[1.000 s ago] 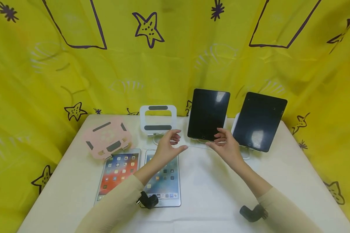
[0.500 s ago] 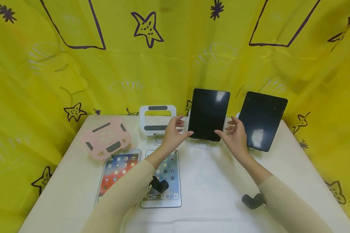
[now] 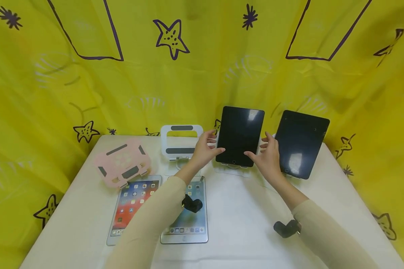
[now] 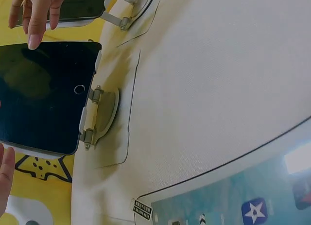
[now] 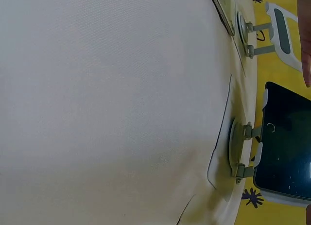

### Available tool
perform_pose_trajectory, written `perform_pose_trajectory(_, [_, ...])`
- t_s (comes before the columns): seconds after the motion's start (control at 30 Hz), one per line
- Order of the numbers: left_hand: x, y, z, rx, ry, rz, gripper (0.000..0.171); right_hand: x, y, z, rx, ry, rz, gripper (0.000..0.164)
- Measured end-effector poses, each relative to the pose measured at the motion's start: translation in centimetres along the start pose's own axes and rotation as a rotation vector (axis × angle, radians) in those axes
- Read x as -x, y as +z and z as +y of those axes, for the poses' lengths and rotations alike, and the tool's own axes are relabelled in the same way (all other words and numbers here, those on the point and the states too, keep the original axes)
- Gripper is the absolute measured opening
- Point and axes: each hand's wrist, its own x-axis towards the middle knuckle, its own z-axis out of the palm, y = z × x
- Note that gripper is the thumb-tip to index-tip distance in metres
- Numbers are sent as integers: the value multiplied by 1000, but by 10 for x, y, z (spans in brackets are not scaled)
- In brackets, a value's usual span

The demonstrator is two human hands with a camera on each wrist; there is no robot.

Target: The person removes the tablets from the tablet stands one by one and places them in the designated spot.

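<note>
A black-screened tablet (image 3: 240,134) leans upright on a white stand, its home button at the bottom. My left hand (image 3: 204,149) is at its left edge, thumb tip over the front and fingers bent loosely beside the edge. On the opposite side my right hand (image 3: 266,155) mirrors this, its thumb over the lower right of the screen. Whether either hand touches the tablet cannot be told. In the left wrist view, the right thumb (image 4: 35,35) overlaps the tablet's edge. The stand's hinge and round base (image 4: 107,113) show below the tablet.
Another dark tablet (image 3: 301,145) leans on a stand at the right. A bare white stand (image 3: 182,150) and a pink stand (image 3: 121,161) are at the left. Two tablets with lit-looking icon screens, one red-blue (image 3: 129,209) and one teal (image 3: 188,238), lie flat. Behind hangs a yellow curtain (image 3: 202,74).
Both hands have moved to the middle black tablet: the left rightward and up to its left edge, the right up and slightly rightward to its right edge. The view has tilted slightly.
</note>
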Motion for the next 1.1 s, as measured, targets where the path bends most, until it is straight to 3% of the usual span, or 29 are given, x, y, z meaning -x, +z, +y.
perform_pose_trajectory(0.33, [-9, 7, -3, -114, -24, -47, 74, -9, 2, 2, 36, 15, -42, 87])
perform_pose_trajectory(0.6, [-16, 11, -6, -78, -88, -54, 70, -13, 6, 6, 18, 109, -43, 85])
perform_pose_trajectory(0.9, [-15, 12, -4, -3, -58, -6, 66, -17, 11, 2, -100, 208, -42, 82])
perform_pose_trajectory(1.0, [-15, 14, -6, -21, -43, 12, 65, -16, 11, 3, -115, 195, -38, 83])
perform_pose_trajectory(1.1, [-14, 16, -8, -96, -2, 23, 64, -14, 12, 6, -122, 168, -29, 84])
